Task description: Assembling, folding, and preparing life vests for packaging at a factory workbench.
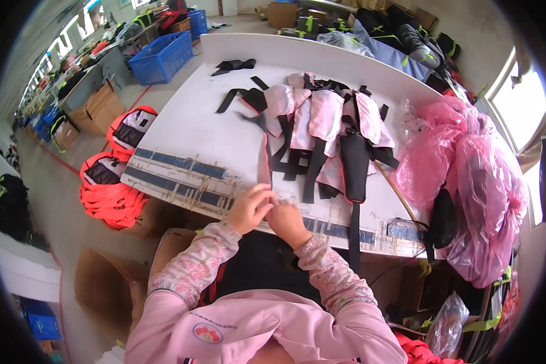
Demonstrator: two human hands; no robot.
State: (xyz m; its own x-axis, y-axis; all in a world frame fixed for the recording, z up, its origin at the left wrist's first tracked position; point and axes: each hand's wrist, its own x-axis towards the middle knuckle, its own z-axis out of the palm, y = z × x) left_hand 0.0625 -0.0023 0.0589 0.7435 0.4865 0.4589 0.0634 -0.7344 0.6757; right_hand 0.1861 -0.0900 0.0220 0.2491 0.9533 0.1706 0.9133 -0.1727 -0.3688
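My left hand (250, 208) and my right hand (287, 222) meet at the front edge of the white table (188, 133). Fingers of both are closed around the near end of a narrow black strap piece with red edging (267, 159), which runs away from me over the tabletop. The exact grip is hidden between the fingers. Beyond my hands lies a heap of pink-and-black padded strap pieces (326, 115) with loose black webbing. Among them, a black padded strap with red piping (353, 167) points toward me, its webbing hanging over the table edge.
Orange-red bags (109, 194) are stacked left of the table. Pink plastic bags (467, 182) bulge at its right, beside a black pouch (442, 218) and a thin wooden stick (400, 195). A blue crate (161, 59) stands on the floor behind, and an open cardboard box (106, 291) at lower left.
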